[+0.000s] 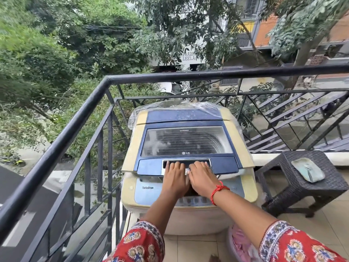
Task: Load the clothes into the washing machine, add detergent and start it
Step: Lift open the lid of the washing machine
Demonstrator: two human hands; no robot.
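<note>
Out on a railed balcony, the washing machine [188, 167] sits shut; left hand [175, 176] and right hand [202, 177] hook fingers into the lid handle [186, 163]. Stiff, hinged lid, probably light; pink clothes [240, 241] wait below the right wrist.

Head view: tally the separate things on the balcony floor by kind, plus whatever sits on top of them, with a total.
Washing machine: 1
Wicker stool: 1
Tray on the stool: 1
Laundry basket, only partly in view: 1
Total: 4
</note>
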